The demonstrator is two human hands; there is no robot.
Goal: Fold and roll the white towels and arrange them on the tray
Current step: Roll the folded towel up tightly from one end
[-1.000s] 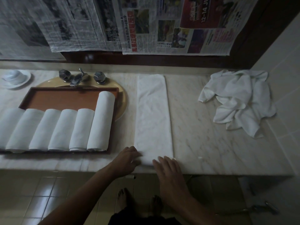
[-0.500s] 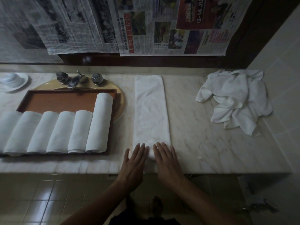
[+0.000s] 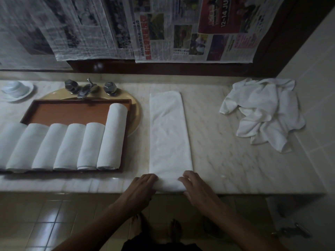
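Note:
A white towel (image 3: 169,131) folded into a long strip lies on the marble counter, running away from me. Its near end is turned up into a small roll at the counter's front edge. My left hand (image 3: 140,189) grips the left end of that roll with curled fingers. My right hand (image 3: 196,187) grips the right end the same way. Left of the strip, a brown wooden tray (image 3: 72,111) holds several rolled white towels (image 3: 112,136) side by side. A heap of loose white towels (image 3: 262,111) lies at the right end of the counter.
The tray sits over a yellow basin (image 3: 135,109) with a chrome tap (image 3: 87,87). A white cup on a saucer (image 3: 16,88) stands at the far left. Newspapers (image 3: 163,28) hang over the back wall. A tiled wall closes the right side.
My hands lay flat on the towel's near end half a second ago. Now their fingers are curled round it, and the end is turned up into a small roll.

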